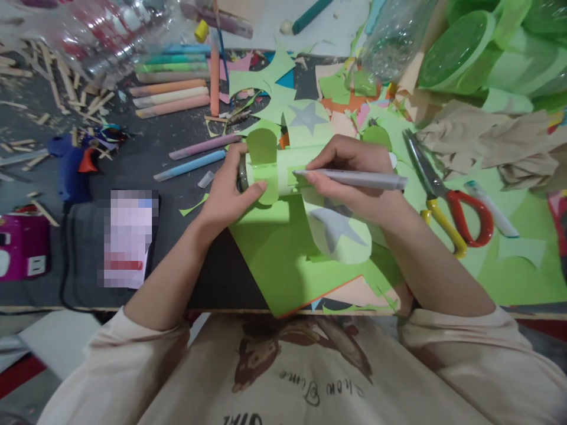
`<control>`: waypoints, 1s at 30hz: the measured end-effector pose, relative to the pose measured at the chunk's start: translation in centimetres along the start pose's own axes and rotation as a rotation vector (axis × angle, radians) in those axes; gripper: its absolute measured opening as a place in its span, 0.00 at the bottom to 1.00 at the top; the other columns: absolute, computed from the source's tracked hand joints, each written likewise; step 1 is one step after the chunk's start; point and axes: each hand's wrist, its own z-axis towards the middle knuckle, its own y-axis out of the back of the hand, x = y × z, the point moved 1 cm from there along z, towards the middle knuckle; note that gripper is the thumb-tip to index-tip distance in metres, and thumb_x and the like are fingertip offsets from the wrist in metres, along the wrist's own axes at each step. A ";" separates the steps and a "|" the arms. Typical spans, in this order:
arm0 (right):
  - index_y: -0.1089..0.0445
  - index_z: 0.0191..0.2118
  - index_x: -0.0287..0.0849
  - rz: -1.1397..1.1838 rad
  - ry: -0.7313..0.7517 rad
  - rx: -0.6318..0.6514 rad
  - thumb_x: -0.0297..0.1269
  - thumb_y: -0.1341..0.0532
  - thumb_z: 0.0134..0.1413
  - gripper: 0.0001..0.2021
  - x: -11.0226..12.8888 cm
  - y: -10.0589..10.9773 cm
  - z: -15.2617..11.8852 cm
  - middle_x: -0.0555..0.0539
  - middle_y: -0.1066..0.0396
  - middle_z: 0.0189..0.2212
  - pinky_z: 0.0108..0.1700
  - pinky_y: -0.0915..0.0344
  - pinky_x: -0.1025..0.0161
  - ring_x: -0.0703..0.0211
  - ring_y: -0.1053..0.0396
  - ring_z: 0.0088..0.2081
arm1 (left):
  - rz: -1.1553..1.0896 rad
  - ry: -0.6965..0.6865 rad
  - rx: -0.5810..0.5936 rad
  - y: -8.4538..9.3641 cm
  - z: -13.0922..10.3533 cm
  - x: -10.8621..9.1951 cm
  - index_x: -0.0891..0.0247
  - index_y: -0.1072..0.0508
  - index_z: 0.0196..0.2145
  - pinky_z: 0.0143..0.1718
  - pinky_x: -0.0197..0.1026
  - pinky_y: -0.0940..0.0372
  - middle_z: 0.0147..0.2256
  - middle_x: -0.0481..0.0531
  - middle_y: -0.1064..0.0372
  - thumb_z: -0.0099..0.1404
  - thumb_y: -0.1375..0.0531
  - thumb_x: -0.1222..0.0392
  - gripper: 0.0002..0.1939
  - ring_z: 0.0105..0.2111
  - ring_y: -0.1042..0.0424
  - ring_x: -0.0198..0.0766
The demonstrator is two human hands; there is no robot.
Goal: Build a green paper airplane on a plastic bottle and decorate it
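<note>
A paper-covered plastic bottle shaped like an airplane (286, 158) lies sideways before me, light green, with a rounded tail piece (262, 147) at its left end. Its wings carry grey stars; one star wing (339, 233) points toward me, the other (309, 121) away. My left hand (234, 186) grips the left end, thumb pressed on the green tail paper. In my right hand (354, 171) is a grey marker pen (361, 179), held like a pencil. The pen's tip meets a small green patch on the body, and my right fingers rest against the paper there.
Scissors (438, 192) with red and yellow handles lie at the right. Green paper sheets (283, 254) cover the table under the airplane. At left are a phone (129, 239), a blue glue gun (71, 165) and several markers (172, 94). Crumpled brown paper (491, 139) and green cups (458, 53) stand right.
</note>
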 end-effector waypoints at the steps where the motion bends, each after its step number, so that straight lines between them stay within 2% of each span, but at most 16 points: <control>1: 0.31 0.28 0.50 -0.006 -0.006 0.008 0.48 0.31 0.53 0.12 0.0 0.0 0.0 0.52 0.30 0.23 0.27 0.42 0.60 0.60 0.40 0.23 | 0.000 0.002 -0.001 0.0 0.0 0.0 0.56 0.36 0.54 0.66 0.57 0.44 0.49 0.56 0.30 0.61 0.42 0.29 0.34 0.62 0.38 0.57; 5: 0.31 0.27 0.49 -0.017 -0.046 0.044 0.48 0.31 0.53 0.12 0.2 0.0 0.1 0.52 0.30 0.22 0.25 0.42 0.59 0.60 0.40 0.23 | 0.004 0.007 0.004 0.0 0.0 -0.1 0.56 0.35 0.54 0.65 0.56 0.42 0.49 0.55 0.29 0.61 0.43 0.29 0.34 0.60 0.35 0.56; 10: 0.33 0.25 0.48 -0.029 -0.071 0.095 0.39 0.33 0.54 0.11 0.4 0.1 0.2 0.52 0.31 0.21 0.25 0.42 0.59 0.61 0.39 0.23 | -0.002 0.016 0.006 0.1 -0.1 -0.2 0.56 0.36 0.54 0.64 0.54 0.40 0.50 0.56 0.29 0.62 0.43 0.29 0.33 0.58 0.33 0.54; 16: 0.34 0.23 0.46 0.018 0.008 0.032 0.29 0.35 0.51 0.10 0.3 0.2 0.3 0.55 0.34 0.20 0.25 0.46 0.62 0.64 0.41 0.22 | 0.007 0.020 0.018 0.2 0.0 -0.1 0.56 0.36 0.54 0.66 0.57 0.45 0.50 0.56 0.29 0.61 0.42 0.29 0.34 0.61 0.36 0.57; 19: 0.32 0.24 0.46 0.011 0.013 0.002 0.30 0.35 0.53 0.09 0.0 0.2 0.2 0.54 0.32 0.21 0.26 0.44 0.61 0.63 0.39 0.23 | 0.001 0.015 0.013 0.2 0.0 0.1 0.56 0.36 0.55 0.66 0.57 0.45 0.50 0.56 0.30 0.61 0.42 0.30 0.34 0.63 0.39 0.58; 23: 0.30 0.27 0.48 -0.040 -0.028 -0.016 0.38 0.34 0.56 0.08 -0.2 0.2 0.1 0.52 0.31 0.23 0.28 0.40 0.60 0.60 0.36 0.26 | -0.001 0.007 0.010 0.1 0.0 0.3 0.56 0.36 0.55 0.67 0.58 0.47 0.49 0.56 0.30 0.61 0.42 0.30 0.34 0.62 0.37 0.57; 30: 0.29 0.27 0.49 0.009 0.004 -0.024 0.45 0.31 0.53 0.10 -0.3 0.1 0.1 0.51 0.29 0.24 0.27 0.40 0.59 0.59 0.35 0.25 | -0.004 0.008 0.008 0.1 -0.1 0.4 0.56 0.36 0.55 0.67 0.59 0.47 0.50 0.56 0.29 0.61 0.42 0.31 0.34 0.61 0.36 0.57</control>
